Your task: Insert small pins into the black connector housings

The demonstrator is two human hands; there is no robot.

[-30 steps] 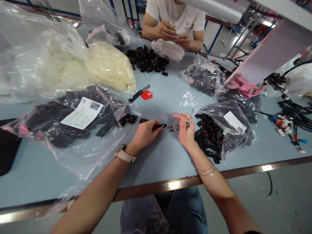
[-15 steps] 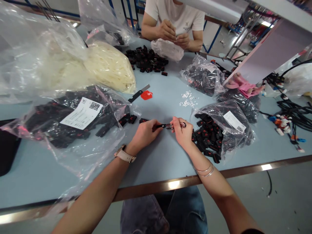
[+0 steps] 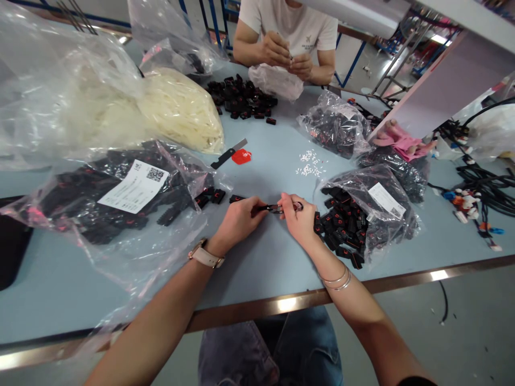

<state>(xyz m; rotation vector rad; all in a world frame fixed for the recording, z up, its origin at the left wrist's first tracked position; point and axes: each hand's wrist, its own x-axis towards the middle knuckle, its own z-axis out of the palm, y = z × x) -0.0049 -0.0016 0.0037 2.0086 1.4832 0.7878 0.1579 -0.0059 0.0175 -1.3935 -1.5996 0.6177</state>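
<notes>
My left hand (image 3: 238, 221) pinches a small black connector (image 3: 262, 207) just above the light blue table (image 3: 257, 257). My right hand (image 3: 298, 219) holds dark red tweezers (image 3: 286, 207), whose tips touch the connector's end. Both hands meet at the table's middle, close to the front edge. Right beside my right hand lies an open plastic bag of black connectors with red marks (image 3: 354, 220). A small heap of tiny white pieces (image 3: 309, 163) lies behind my hands.
A large labelled bag of black parts (image 3: 120, 193) lies at left, a bag of white strips (image 3: 177, 107) behind it. A box cutter (image 3: 227, 155) and red cap (image 3: 242, 156) lie mid-table. Across the table a person's hands (image 3: 287, 56) work over a heap of connectors (image 3: 243, 99). Cable harnesses (image 3: 478, 198) lie at right.
My right hand has moved left with the tweezers, from a gap beside the connector to touching its end. My left hand has stayed put.
</notes>
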